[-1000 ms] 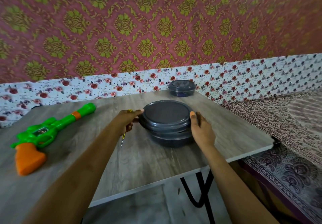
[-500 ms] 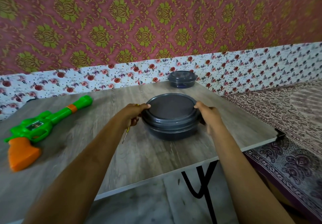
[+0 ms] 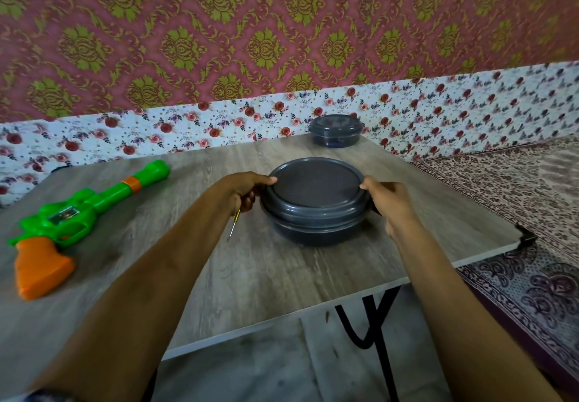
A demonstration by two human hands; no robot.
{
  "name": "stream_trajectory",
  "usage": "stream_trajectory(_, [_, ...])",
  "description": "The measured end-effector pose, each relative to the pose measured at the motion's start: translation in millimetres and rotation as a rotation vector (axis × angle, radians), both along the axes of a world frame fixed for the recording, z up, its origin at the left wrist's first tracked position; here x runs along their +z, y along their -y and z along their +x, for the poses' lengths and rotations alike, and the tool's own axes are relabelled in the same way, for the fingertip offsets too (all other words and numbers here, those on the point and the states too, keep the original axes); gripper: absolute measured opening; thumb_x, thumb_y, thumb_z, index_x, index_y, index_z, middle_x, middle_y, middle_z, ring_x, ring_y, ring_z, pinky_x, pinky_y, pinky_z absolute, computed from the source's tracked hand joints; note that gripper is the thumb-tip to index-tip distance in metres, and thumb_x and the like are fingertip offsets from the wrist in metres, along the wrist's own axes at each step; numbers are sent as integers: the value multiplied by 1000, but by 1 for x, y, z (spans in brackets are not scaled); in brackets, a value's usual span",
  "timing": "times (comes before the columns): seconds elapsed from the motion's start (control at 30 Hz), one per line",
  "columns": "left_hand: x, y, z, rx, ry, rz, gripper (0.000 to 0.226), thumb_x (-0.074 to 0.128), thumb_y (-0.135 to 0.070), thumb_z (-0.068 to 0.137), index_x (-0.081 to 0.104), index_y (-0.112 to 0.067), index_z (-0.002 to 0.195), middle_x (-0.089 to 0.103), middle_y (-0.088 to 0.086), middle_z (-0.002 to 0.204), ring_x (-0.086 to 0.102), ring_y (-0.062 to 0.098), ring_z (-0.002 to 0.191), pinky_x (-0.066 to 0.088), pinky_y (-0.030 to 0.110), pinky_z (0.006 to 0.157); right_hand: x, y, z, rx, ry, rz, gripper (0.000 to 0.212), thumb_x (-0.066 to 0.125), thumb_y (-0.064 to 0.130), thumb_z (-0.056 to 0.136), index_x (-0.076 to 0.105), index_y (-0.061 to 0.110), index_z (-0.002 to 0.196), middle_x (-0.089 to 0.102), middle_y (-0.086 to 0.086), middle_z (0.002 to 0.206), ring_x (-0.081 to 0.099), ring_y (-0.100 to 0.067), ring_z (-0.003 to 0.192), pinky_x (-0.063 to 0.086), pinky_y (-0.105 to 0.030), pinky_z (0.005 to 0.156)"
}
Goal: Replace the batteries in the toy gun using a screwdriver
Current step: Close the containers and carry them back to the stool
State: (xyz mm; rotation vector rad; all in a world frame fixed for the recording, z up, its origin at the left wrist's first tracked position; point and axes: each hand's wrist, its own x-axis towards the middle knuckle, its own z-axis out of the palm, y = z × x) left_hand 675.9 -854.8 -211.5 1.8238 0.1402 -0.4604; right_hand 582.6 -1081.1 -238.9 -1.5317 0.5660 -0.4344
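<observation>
Grey container (image 3: 316, 213), round, lid (image 3: 316, 187) seated, standing mid-counter (image 3: 282, 276). Both hands on it.

Left hand (image 3: 242, 192) at its left edge: thumb hooked over the lid rim, lower fingers clenched round a thin screwdriver (image 3: 233, 228) whose tip points down, just left of the container.

Right hand (image 3: 388, 202) at its right edge. A second ago it lay flat against the wall of the container; now its fingers are curled round the rim, thumb up on the lid.

Grip looks set on both sides, so my guess is the lid comes off next. Fresh batteries inside, perhaps; contents hidden.

Toy gun (image 3: 78, 213), green with orange grip, lies well left of the container, nobody touching it. Task looks barely begun.

Smaller container (image 3: 335, 130), same grey, sits behind the big one, near the wall.
</observation>
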Motion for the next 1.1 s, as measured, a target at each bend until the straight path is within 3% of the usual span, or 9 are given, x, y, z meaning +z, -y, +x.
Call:
stream_trajectory(0.13, [-2,0,0,32,7,-12,22,69,-24,84,54,-12,72,46,-1,62,24,2,36,24,8,31,0,-2,2,-27,2,-9,18,63,22,74,58,14,60,58,-3,70,53,-20,76,45,-34,74])
stream_trajectory(0.27, [4,-2,-5,1,34,75,21,69,-28,84,58,-11,80,51,1,69,26,5,49,25,9,32,7,1,-3,47,-62,-4,13,62,23,77,61,11,80,63,-10,96,58,-25,94,48,-37,84])
stream_trajectory(0.37, [10,-2,-4,-44,80,183,29,68,-34,85,55,-10,76,46,2,65,28,7,50,26,13,35,16,10,1,132,-159,23,32,60,24,80,59,7,107,61,-13,111,58,-26,101,49,-36,83])
stream_trajectory(0.5, [15,6,5,-12,99,235,44,56,-52,88,59,-8,84,45,2,68,29,7,52,27,17,46,23,8,17,117,-188,37,59,57,46,83,48,7,127,58,-13,122,56,-28,106,48,-37,83])
stream_trajectory(0.63, [15,16,15,-20,104,225,43,55,-51,90,56,-10,79,46,3,68,30,9,54,28,19,48,21,-3,37,59,-170,35,70,58,50,83,43,3,133,53,-14,132,53,-31,117,45,-41,99])
stream_trajectory(0.83, [11,24,18,0,107,114,28,59,-38,91,53,-16,74,44,-1,67,34,8,58,29,17,50,8,-1,58,56,-152,102,51,58,35,88,50,4,127,53,-13,132,51,-30,119,40,-35,94])
stream_trajectory(0.97, [9,26,17,17,138,27,21,59,-30,92,59,-10,97,51,2,72,42,11,62,33,20,51,4,2,65,65,-147,123,48,60,34,85,54,6,124,57,-12,128,53,-29,116,42,-38,101])
stream_trajectory(1.03, [7,26,19,24,163,9,30,60,-28,91,60,-4,109,56,5,79,45,12,64,36,21,55,0,3,67,44,-145,116,49,63,36,83,56,7,121,59,-11,125,55,-29,113,43,-40,100])
stream_trajectory(1.1, [4,25,22,19,190,50,43,61,-34,90,59,-1,117,63,9,100,47,13,69,39,24,64,-1,3,66,16,-126,108,49,65,37,81,58,6,117,61,-11,122,57,-29,109,46,-39,96])
